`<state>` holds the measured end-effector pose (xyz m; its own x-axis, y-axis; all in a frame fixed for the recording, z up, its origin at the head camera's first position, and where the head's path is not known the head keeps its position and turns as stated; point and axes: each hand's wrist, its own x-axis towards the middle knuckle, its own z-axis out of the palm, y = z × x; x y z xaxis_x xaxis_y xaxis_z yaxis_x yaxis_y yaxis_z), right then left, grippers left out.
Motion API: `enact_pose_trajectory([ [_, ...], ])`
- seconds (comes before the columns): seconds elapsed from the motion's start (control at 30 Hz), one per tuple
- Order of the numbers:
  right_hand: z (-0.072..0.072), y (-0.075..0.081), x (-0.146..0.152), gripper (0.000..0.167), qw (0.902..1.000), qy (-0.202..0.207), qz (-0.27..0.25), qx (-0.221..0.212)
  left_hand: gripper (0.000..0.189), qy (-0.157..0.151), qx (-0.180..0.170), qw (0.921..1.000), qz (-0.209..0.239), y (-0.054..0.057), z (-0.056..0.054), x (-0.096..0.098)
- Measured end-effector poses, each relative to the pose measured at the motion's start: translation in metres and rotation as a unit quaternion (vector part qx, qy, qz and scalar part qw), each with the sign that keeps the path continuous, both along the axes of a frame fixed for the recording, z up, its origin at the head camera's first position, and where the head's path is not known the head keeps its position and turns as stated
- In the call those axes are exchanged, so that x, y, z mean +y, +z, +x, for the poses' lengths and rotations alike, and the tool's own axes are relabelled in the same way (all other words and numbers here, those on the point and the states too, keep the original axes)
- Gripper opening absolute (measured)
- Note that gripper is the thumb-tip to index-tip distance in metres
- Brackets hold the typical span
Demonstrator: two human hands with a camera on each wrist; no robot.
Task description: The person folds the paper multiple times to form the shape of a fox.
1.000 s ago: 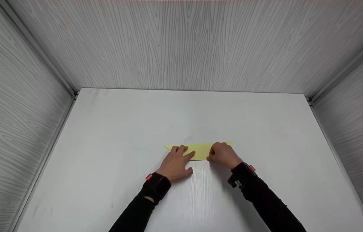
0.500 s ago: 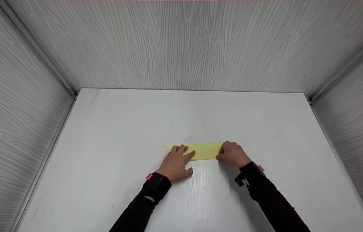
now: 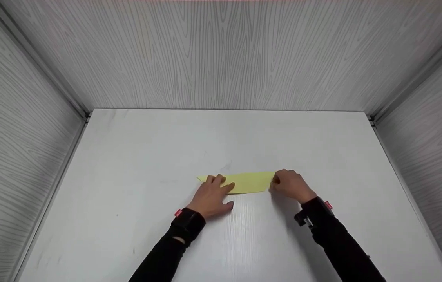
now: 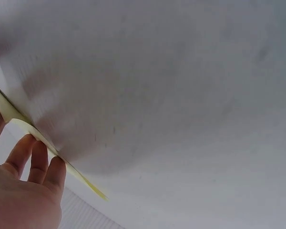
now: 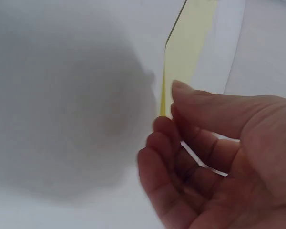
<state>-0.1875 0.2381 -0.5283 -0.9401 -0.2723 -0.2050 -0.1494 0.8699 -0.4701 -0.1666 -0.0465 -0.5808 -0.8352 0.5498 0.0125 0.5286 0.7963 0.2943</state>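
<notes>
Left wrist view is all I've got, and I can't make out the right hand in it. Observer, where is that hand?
Observer: In the head view, the right hand is at the right end of the paper.
Operator: Are its fingers straight or curled?
Observer: Curled; the right wrist view shows them bent in toward the palm.
Operator: Is much of the paper left uncovered over there?
Observer: Yes, the head view shows a bare yellow stretch between the right hand and the left hand.
</notes>
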Motion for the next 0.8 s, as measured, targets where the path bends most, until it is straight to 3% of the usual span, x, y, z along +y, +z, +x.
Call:
enact_pose_trajectory([
  [0.3, 0.000, -0.007, -0.049, 0.006, 0.9975, 0.062, -0.033, 0.010, 0.049, -0.003, 0.007, 0.9998, 0.019, 0.002, -0.006, 0.001],
  [0.53, -0.005, -0.019, -0.056, 0.012, 0.9988, 0.028, -0.028, -0.030, 0.048, 0.011, -0.016, 0.9996, 0.018, 0.002, -0.007, 0.004],
  [0.8, -0.010, -0.020, -0.060, 0.019, 0.9987, 0.014, -0.019, -0.046, 0.044, 0.028, -0.005, 0.9995, 0.011, 0.001, -0.006, 0.007],
])
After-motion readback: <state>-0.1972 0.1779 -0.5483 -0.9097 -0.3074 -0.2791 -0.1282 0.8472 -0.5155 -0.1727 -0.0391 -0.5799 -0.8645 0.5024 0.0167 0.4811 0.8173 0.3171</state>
